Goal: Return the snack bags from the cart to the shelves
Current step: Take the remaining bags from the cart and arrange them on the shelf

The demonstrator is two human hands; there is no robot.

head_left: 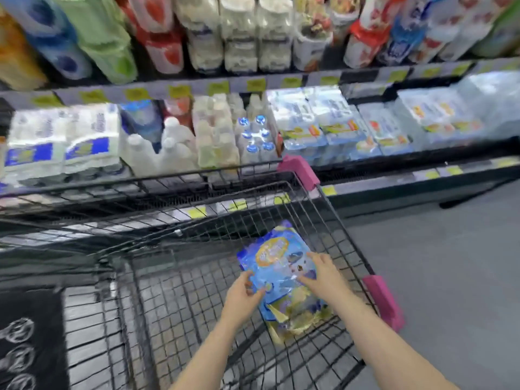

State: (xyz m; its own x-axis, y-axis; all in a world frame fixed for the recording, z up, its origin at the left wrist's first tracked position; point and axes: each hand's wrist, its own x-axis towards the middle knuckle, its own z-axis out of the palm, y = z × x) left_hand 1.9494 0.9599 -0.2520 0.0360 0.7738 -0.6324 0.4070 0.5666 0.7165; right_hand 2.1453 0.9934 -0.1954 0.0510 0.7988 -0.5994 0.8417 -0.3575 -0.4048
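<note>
2 bare hands are gripping a glossy blue-and-yellow plastic snack bag [277, 266]: the left hand [243, 295] is pinching its near-left edge, and the right hand [323, 274] is resting on its right side, fingers spread. The bag is lying atop similar bags [295, 319] inside the black wire cart [180, 291], beside stocked shelves [323, 80].

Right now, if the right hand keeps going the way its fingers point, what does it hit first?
The right hand already lies on the blue snack bag; past it, probably the cart's wire front wall, though depth is unclear.
</note>
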